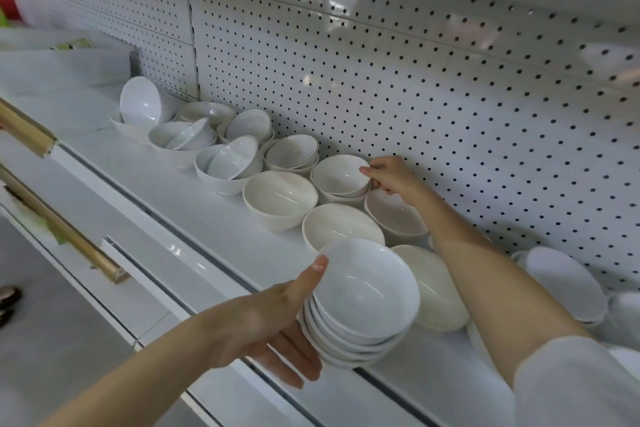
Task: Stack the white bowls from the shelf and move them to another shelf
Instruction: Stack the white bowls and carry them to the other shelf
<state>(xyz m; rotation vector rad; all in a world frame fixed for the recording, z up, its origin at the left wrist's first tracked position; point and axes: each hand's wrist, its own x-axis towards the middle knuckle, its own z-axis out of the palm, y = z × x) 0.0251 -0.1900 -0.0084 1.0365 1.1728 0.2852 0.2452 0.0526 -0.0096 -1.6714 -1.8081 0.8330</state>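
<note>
A stack of bowls (pixel 363 302) is gripped by the left hand (pixel 266 326) — thumb on its rim. One shelf bowl (pixel 337 174) is pinched by the right hand (pixel 391 175).

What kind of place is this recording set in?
Probably a shop's homeware aisle: a white display shelf backed by a pegboard panel, many loose white bowls laid out along it, and the left hand holding a stack of more.

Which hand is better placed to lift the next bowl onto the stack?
Right. The right hand pinches the rim of a bowl by the pegboard, while the left hand is occupied holding the stack.
</note>
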